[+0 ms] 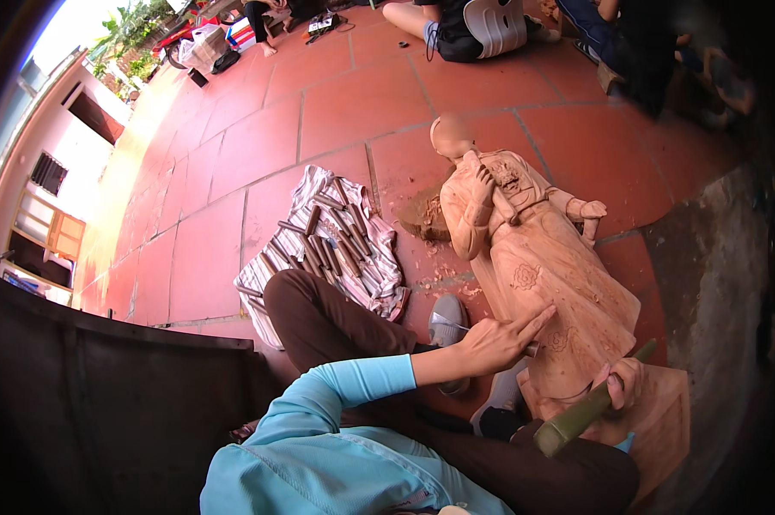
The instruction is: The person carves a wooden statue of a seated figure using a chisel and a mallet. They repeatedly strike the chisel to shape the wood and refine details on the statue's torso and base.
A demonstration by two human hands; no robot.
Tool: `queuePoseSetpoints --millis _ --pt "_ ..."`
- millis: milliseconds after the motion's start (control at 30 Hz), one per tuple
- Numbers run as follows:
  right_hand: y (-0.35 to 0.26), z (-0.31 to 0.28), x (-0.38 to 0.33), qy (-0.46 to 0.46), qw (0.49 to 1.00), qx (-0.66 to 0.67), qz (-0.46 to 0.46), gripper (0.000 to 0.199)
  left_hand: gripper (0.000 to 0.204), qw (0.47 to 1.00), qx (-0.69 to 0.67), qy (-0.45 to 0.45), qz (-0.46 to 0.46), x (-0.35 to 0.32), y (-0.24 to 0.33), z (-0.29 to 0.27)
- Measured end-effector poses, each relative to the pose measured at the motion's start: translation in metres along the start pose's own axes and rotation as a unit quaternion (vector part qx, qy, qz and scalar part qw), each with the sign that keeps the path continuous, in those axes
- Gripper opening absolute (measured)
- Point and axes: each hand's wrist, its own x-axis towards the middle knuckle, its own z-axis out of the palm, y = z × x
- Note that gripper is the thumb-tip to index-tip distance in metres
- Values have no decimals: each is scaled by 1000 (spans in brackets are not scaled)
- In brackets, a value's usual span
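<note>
A carved wooden statue [533, 249] of a robed figure lies on its back, its head away from me and its base [662, 429] by my right knee. My left hand [503, 342] rests over the lower robe beside a carved flower pattern, with fingers extended together. The end of a chisel [532, 349] pokes out beneath that hand; the rest of it is hidden. Closed around a green, bamboo-like mallet [580, 416], my right hand [625, 383] is above the base end of the statue.
Many chisels [327, 245] lie on a striped cloth [297, 206] left of the statue. A round wooden block [424, 215] and wood shavings [443, 279] are near the statue's shoulder. Other people sit on the red tiles farther off, one by a white plastic chair [495, 27].
</note>
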Motion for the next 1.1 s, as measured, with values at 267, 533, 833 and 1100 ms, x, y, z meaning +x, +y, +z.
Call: queuePoseSetpoints --millis 267,533,833,1100 --pt "-4 4 7 4 1000 -9 4 50 83 978 55 -92 -180 -34 -93 20" --pt "6 14 -10 10 1000 -7 18 43 86 990 -133 -39 -20 -2 37 16" --pt "3 11 -3 2 1000 -26 10 50 93 995 79 -33 -56 -17 -51 14" --pt "-1 18 -3 6 1000 -6 20 47 87 984 -130 -9 -123 -15 10 20"
